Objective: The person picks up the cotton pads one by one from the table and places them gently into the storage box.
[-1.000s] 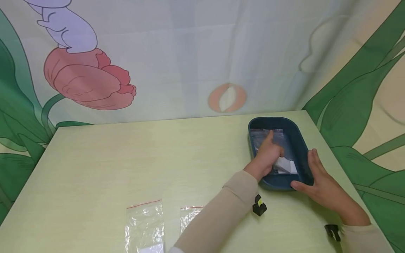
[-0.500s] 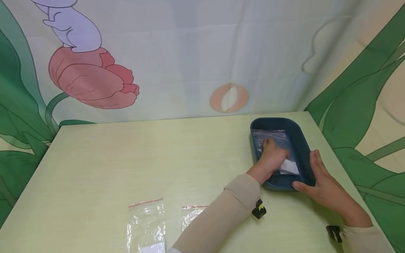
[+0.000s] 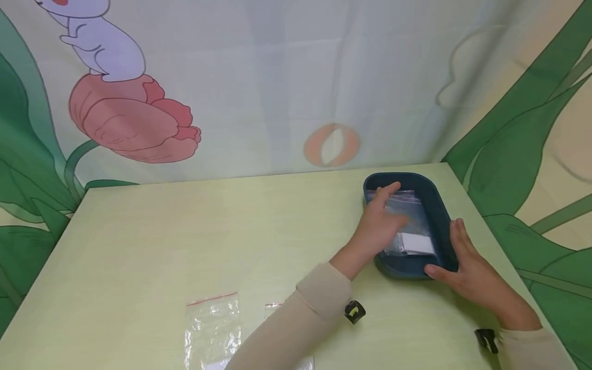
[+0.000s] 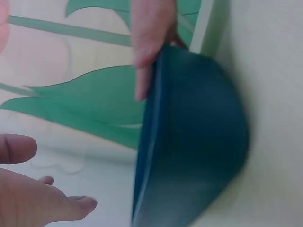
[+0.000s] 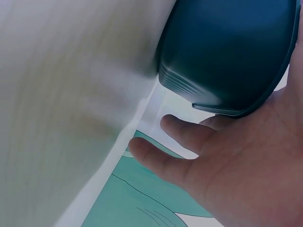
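Observation:
A dark blue tray (image 3: 443,208) stands at the table's far right. In it lies a clear zip bag (image 3: 413,216) with a white piece (image 3: 416,242) inside. My left hand (image 3: 381,223) hovers over the tray's left rim, fingers straight and holding nothing. The left wrist view shows that hand (image 4: 38,198) open beside the tray (image 4: 199,132). My right hand (image 3: 462,262) braces the tray's near right corner, thumb along the near wall and fingers along the right wall. In the right wrist view the palm (image 5: 246,161) lies against the tray (image 5: 227,47) with fingers loosely extended.
Near the front edge of the pale green table (image 3: 185,231) lies a clear zip bag (image 3: 213,324). My left sleeve mostly hides a second bag (image 3: 275,311). A printed curtain hangs behind the table. The tray sits close to the table's right edge.
My left hand has lifted off the bag in the tray and drawn back to the left, fingers straightening. The bag stays in the tray. My right hand has not moved.

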Motion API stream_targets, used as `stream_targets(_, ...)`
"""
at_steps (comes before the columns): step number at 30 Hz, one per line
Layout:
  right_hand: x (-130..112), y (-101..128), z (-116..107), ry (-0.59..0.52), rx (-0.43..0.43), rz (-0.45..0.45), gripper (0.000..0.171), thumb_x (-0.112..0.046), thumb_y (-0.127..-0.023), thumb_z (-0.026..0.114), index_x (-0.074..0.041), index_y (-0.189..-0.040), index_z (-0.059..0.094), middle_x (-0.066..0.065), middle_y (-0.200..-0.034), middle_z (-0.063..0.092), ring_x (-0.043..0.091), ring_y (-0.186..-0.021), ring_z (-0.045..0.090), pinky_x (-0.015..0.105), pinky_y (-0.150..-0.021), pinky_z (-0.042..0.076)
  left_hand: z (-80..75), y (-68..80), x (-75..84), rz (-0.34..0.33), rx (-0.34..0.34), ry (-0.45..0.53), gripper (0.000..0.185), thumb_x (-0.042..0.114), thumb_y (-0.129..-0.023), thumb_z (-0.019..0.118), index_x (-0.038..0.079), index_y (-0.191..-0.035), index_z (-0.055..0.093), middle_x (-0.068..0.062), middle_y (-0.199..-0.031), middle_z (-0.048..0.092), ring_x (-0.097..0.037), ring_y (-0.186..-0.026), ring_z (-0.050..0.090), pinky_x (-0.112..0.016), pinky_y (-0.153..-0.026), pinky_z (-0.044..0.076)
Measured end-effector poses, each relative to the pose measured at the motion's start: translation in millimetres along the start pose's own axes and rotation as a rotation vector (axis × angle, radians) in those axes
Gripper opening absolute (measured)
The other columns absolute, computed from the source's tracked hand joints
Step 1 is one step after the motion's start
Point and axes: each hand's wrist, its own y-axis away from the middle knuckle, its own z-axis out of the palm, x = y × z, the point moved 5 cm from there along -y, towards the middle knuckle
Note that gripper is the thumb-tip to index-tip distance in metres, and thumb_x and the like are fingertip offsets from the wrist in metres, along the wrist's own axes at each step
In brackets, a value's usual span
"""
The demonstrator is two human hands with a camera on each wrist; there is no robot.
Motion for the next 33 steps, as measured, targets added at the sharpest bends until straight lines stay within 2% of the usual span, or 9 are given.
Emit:
stream_targets(3, 0.6, 0.7, -0.4, 0.005, 0.001, 0.006, 0.115, -0.044, -0.094, 0.07, -0.005, -0.157, -0.018, 0.015, -0.162, -0.027, 0.059, -0.143, 0.002, 0.078, -0.101, 0.02, -18.4, 10.3, 9.4, 0.093, -0.055, -0.021, 0.058, -0.004, -0.092, 0.057, 0.017, -0.146, 0.055, 0.001, -0.161, 0.034, -0.011, -0.141, 0.038, -0.025, -0.069, 0.04)
stream_targets(6, 1.8, 1.6, 0.7, 0.01, -0.001, 0.012, 0.115, -0.045, -0.094, 0.069, -0.004, -0.157, -0.018, 0.015, -0.162, -0.028, 0.059, -0.143, 0.001, 0.079, -0.1, 0.02, -37.4, 23.4, 14.1, 0.162, -0.114, -0.108, 0.049, -0.004, -0.095, 0.053, 0.014, -0.14, 0.059, 0.002, -0.153, 0.046, -0.009, -0.141, 0.037, -0.025, -0.094, 0.041)
stream_targets(7, 2.1, 1.8, 1.2, 0.011, -0.002, 0.013, 0.115, -0.045, -0.094, 0.069, -0.005, -0.157, -0.018, 0.015, -0.162, -0.028, 0.059, -0.143, 0.001, 0.079, -0.1, 0.019, -44.5, 29.6, 15.0, 0.171, -0.129, -0.154, 0.048, -0.003, -0.095, 0.051, 0.014, -0.139, 0.06, 0.002, -0.152, 0.048, -0.009, -0.141, 0.037, -0.027, -0.098, 0.04)
stream_targets(12, 0.3, 2.2, 1.8, 0.016, -0.004, 0.014, 0.114, -0.045, -0.095, 0.068, -0.006, -0.157, -0.02, 0.011, -0.161, -0.03, 0.06, -0.143, 0.002, 0.079, -0.099, 0.02, -82.6, 70.8, 13.7, 0.104, -0.218, -0.426, 0.044, 0.006, -0.1, 0.047, 0.021, -0.139, 0.06, 0.004, -0.158, 0.038, -0.012, -0.146, 0.03, -0.038, -0.108, 0.035)
stream_targets(16, -1.6, 2.1, 0.7, 0.018, -0.004, 0.012, 0.113, -0.046, -0.095, 0.067, -0.008, -0.156, -0.021, 0.009, -0.161, -0.03, 0.06, -0.142, 0.003, 0.079, -0.099, 0.021, -118.3, 103.1, 4.7, 0.062, -0.277, -0.546, 0.04, 0.011, -0.103, 0.048, 0.022, -0.141, 0.058, 0.002, -0.159, 0.037, -0.018, -0.146, 0.031, -0.044, -0.114, 0.03)
stream_targets(21, 0.0, 0.6, 3.2, 0.01, -0.009, 0.004, 0.113, -0.045, -0.096, 0.067, -0.008, -0.156, -0.021, 0.009, -0.161, -0.031, 0.058, -0.144, 0.0, 0.079, -0.099, 0.02, -173.9, 145.4, -16.3, 0.033, -0.233, -0.582, 0.039, 0.014, -0.104, 0.053, 0.023, -0.141, 0.057, 0.001, -0.156, 0.042, -0.024, -0.144, 0.036, -0.051, -0.111, 0.033)
stream_targets(26, 0.0, -0.1, 4.9, 0.022, -0.014, 0.005, 0.113, -0.045, -0.096, 0.067, -0.007, -0.156, -0.02, 0.009, -0.161, -0.03, 0.06, -0.142, 0.003, 0.079, -0.099, 0.021, -228.7, 186.4, -41.0, -0.053, -0.135, -0.628, 0.039, 0.016, -0.104, 0.056, 0.023, -0.142, 0.056, -0.002, -0.155, 0.043, -0.028, -0.144, 0.036, -0.055, -0.109, 0.034)
stream_targets(29, -0.3, 0.0, 4.2, 0.026, -0.013, 0.005, 0.113, -0.046, -0.096, 0.067, -0.007, -0.157, -0.02, 0.009, -0.161, -0.03, 0.061, -0.142, 0.004, 0.079, -0.099, 0.021, -259.1, 203.7, -52.0, -0.099, -0.063, -0.698, 0.041, 0.014, -0.102, 0.058, 0.02, -0.143, 0.055, -0.006, -0.156, 0.041, -0.033, -0.144, 0.035, -0.058, -0.109, 0.034)
stream_targets(33, -0.6, 0.7, 1.9, 0.018, -0.01, 0.003, 0.112, -0.045, -0.097, 0.066, -0.007, -0.157, -0.02, 0.009, -0.161, -0.031, 0.061, -0.142, 0.003, 0.079, -0.099, 0.02, -289.5, 217.0, -61.5, -0.086, -0.006, -0.848, 0.049, 0.005, -0.096, 0.064, 0.01, -0.144, 0.053, -0.02, -0.154, 0.039, -0.045, -0.141, 0.035, -0.064, -0.106, 0.033)
